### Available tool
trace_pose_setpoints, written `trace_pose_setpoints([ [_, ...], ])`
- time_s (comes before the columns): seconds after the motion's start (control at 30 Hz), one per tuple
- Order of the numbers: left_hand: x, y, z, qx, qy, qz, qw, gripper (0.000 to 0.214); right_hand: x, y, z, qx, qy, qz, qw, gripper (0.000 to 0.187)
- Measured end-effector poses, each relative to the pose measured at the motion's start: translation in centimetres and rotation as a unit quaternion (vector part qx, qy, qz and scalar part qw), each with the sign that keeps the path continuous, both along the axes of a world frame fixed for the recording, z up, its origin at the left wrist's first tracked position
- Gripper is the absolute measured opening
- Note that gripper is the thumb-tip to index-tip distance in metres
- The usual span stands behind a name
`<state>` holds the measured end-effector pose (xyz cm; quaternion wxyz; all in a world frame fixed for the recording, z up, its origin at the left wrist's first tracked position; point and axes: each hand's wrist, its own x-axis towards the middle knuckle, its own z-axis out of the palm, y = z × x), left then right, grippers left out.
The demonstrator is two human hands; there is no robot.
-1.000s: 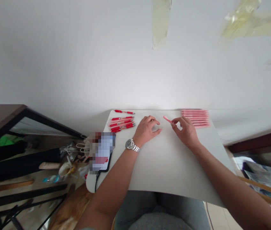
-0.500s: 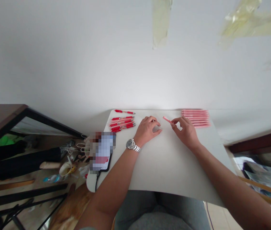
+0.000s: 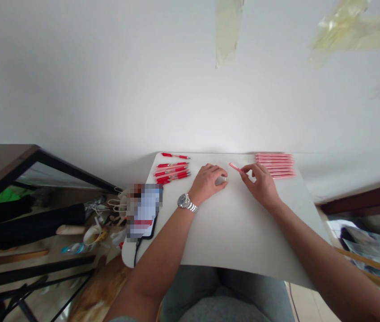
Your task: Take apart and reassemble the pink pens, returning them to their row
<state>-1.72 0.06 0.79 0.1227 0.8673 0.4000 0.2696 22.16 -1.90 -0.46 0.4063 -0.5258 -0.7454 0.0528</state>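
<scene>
My right hand [image 3: 258, 184] pinches a slim pink stick [image 3: 234, 167] between thumb and fingertips; its free end points up and left, and the rest is hidden by the fingers. Across a small gap, my left hand [image 3: 207, 182] hovers with its fingers curved and apart from the thumb, nothing visible between them. Several red pens [image 3: 172, 171] lie in a loose group to the left, one separate pen [image 3: 175, 155] behind them. Behind my right hand lies a neat row of similar slim pink sticks [image 3: 279, 164].
The white table [image 3: 230, 232] stands against a wall. A phone [image 3: 147, 210], partly blurred out, lies at the left table edge with a cable attached. A dark-framed table [image 3: 8, 150] stands farther left, with a cup [image 3: 92, 235] and a bottle [image 3: 74, 248] low beside it.
The thumb and index finger of my left hand have come slightly closer together. My right hand keeps its pinch on the pink stick almost in place.
</scene>
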Motion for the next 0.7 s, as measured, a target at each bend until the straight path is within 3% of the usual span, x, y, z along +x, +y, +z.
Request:
trace_pose_setpoints([
  [0.33,0.11,-0.06,-0.22,-0.017,-0.036,-0.005,0.999,0.014,0.01,-0.01,0.01,-0.011,0.004,-0.008,1.0,0.017],
  [0.7,-0.3,0.51,-0.23,-0.08,-0.215,0.097,0.968,0.007,-0.18,-0.12,0.0,-0.028,0.014,0.001,0.999,0.016],
])
